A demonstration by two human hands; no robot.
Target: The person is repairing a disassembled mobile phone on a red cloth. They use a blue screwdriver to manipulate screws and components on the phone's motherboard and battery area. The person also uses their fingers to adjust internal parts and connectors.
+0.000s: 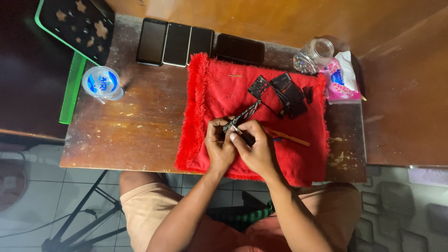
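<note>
Over the shaggy red cloth mat [210, 93], the left hand [218, 144] pinches a thin dark phone frame part [242, 116], which juts up and away past its fingertips. The right hand [254, 147] is clenched around a slim dark-handled tool [246, 138], its tip meeting the part just beside the left thumb; the contact looks blurred. Beyond the fingers lie black phone pieces [287, 93], and farther off 4 dark flat phones [176, 44] in a row. A thin wooden stick [291, 137] lies just right of the knuckles.
</note>
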